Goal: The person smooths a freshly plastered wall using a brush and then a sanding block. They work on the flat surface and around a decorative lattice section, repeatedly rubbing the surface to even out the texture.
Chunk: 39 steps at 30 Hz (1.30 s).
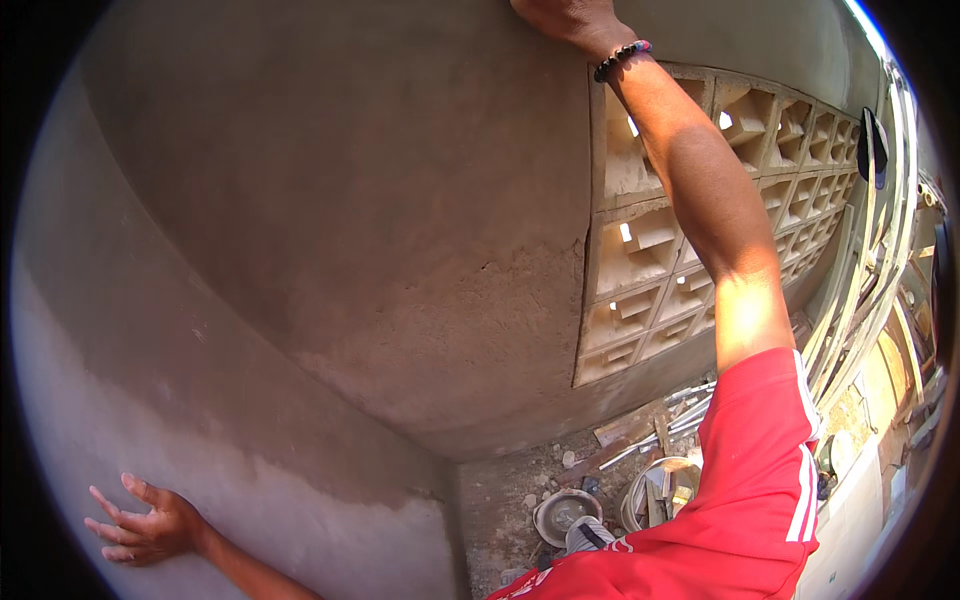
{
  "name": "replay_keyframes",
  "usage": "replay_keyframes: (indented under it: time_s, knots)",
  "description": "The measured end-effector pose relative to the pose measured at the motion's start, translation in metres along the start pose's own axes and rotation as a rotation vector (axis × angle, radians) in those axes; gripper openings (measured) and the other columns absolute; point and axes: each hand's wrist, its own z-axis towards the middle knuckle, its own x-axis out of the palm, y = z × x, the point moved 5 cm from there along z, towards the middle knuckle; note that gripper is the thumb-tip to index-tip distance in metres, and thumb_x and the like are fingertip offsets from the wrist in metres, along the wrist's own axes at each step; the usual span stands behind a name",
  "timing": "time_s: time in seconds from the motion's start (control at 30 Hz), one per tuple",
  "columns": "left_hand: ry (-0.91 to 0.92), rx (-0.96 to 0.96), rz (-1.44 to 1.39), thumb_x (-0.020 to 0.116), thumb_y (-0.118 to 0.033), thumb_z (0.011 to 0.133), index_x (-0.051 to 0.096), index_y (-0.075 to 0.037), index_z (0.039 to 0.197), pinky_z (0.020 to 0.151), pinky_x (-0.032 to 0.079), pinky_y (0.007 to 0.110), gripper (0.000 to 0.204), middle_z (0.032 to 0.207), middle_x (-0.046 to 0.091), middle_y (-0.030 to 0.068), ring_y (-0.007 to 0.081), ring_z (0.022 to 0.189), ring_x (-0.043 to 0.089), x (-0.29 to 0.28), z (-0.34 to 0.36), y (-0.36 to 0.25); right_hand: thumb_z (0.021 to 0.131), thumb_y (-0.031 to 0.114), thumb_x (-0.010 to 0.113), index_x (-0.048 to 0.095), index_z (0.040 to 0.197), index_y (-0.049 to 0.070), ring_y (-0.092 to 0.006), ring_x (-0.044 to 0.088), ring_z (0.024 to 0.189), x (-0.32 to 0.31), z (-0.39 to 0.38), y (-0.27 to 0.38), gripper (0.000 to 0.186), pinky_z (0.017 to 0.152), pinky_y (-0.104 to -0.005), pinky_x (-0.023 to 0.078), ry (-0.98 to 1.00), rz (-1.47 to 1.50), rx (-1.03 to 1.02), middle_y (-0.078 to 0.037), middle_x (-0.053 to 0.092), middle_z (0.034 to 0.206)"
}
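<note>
My left hand (146,524) is at the lower left with its fingers spread and nothing held, over the pale lower part of the grey plastered side wall (330,500). My right arm reaches up past the upper centre, a beaded bracelet (622,58) on the wrist. My right hand (575,18) is against or near the darker plastered wall (380,200), its fingers cut off by the top edge, so what it holds is hidden. Right of that plaster is a panel of pale ventilation blocks (630,245), partly behind my arm.
On the rubble-strewn floor below are a round basin (565,520), a bucket with scraps in it (662,480) and loose wood and white strips (630,430). Long pale poles (880,270) lean along the right side, with more clutter around them.
</note>
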Motion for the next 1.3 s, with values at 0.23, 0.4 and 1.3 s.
replay_keyframes:
  time_s: [0.23, 0.4, 1.3]
  knots:
    - [0.163, -0.009, 0.168, 0.057, -0.056, 0.09, 0.068, -0.026, 0.12, 0.106, 0.034, 0.053, 0.044, 0.138, 0.054, 0.0072, 0.0383, 0.129, 0.042, 0.007, -0.003, 0.001, 0.095, 0.047, 0.046, 0.031, 0.152, 0.028, -0.0215, 0.008, 0.15, 0.024, -0.312, 0.105, 0.062, 0.122, -0.0489, -0.001, 0.311, 0.002, -0.343, 0.002, 0.017, 0.162]
    - [0.281, 0.017, 0.293, 0.057, -0.057, 0.09, 0.067, -0.026, 0.121, 0.106, 0.034, 0.052, 0.045, 0.139, 0.054, 0.0066, 0.0364, 0.131, 0.04, 0.0, 0.0, -0.003, 0.095, 0.044, 0.05, 0.034, 0.15, 0.034, -0.0194, 0.01, 0.15, 0.02, -0.189, 0.071, 0.058, 0.122, -0.0444, 0.001, 0.336, 0.145, -0.376, 0.002, 0.016, 0.162]
    - [0.034, -0.008, -0.086, 0.055, -0.051, 0.093, 0.058, -0.03, 0.133, 0.108, 0.03, 0.058, 0.045, 0.149, 0.044, 0.0035, 0.0449, 0.136, 0.034, -0.012, 0.01, -0.018, 0.096, 0.044, 0.048, 0.034, 0.15, 0.031, -0.0273, 0.016, 0.148, 0.019, -0.07, 0.105, 0.057, 0.12, -0.0487, 0.007, -0.001, 0.027, -0.04, -0.005, 0.024, 0.159]
